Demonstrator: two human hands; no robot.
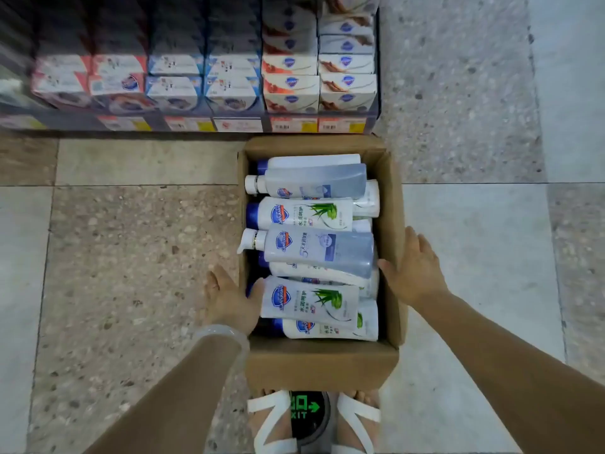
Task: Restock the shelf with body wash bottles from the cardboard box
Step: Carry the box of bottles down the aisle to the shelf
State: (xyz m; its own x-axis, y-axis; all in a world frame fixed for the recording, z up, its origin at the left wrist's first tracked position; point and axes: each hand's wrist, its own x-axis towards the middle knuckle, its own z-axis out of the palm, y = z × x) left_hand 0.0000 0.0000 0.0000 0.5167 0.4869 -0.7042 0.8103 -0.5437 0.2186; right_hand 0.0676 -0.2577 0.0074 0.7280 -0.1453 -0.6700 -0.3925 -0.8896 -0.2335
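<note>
Hands: your left hand (pixel 229 303) and right hand (pixel 415 270) lie flat against the cardboard box (pixel 320 365) walls, gripping nothing. Loose body wash bottles (pixel 314 250) between your palms could slide if you tip it.

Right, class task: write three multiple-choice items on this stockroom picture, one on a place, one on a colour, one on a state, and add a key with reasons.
1. Where does the cardboard box stand?
A. on the floor in front of the shelf
B. on the shelf
C. on a trolley

2. What colour is the pump top of the clear bottle lying across the middle of the box?
A. red
B. white
C. green

3. How is the right hand placed?
A. curled round a bottle
B. raised to the shelf
C. flat, fingers straight, against the box's outer wall

Key: 1 A, the box sits on floor tiles below the shelf. 2 B, its pump shows white. 3 C, straight fingers lie along the wall; the left hand flanks the other side.
</note>
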